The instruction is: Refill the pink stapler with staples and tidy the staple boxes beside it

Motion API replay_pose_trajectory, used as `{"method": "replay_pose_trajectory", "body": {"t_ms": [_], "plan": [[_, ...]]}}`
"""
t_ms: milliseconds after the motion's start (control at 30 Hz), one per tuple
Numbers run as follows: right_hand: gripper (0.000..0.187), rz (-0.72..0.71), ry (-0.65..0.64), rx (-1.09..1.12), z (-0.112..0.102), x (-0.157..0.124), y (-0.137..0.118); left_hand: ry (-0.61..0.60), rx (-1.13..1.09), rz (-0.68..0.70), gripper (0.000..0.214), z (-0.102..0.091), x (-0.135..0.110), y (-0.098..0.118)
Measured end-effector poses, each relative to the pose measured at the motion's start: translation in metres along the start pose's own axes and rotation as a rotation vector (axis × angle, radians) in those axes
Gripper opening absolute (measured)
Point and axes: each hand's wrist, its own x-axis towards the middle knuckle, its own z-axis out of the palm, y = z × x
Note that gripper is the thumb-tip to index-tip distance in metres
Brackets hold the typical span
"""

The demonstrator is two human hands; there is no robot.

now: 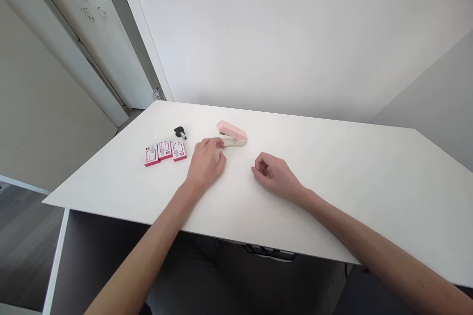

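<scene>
A pink stapler (232,134) lies on the white table (332,177), its top raised a little. My left hand (205,162) rests flat on the table with its fingers stretched out, the fingertips touching the stapler's near end. My right hand (275,175) lies on the table a little to the right, its fingers curled loosely inward with nothing visible in them. Three small red-and-white boxes (164,151) sit in a row left of my left hand.
A small black object (180,132) lies behind the boxes. A white wall runs behind the table, with a door frame (121,59) at the left. The table's near edge is close to my forearms.
</scene>
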Motion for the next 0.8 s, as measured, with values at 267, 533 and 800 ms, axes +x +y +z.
{"method": "replay_pose_trajectory", "body": {"t_ms": [267, 533, 800], "plan": [[0.017, 0.003, -0.002, 0.001, 0.000, 0.000, 0.000, 0.005, 0.191, -0.090, 0.044, 0.013, 0.000, -0.014], [0.015, -0.049, 0.073, -0.040, 0.001, 0.001, 0.003, -0.149, 0.194, -0.035, 0.052, 0.010, 0.000, -0.010], [0.035, -0.074, 0.407, -0.095, 0.000, 0.007, 0.007, -0.254, 0.048, 0.260, 0.054, 0.004, -0.001, -0.006]]}}
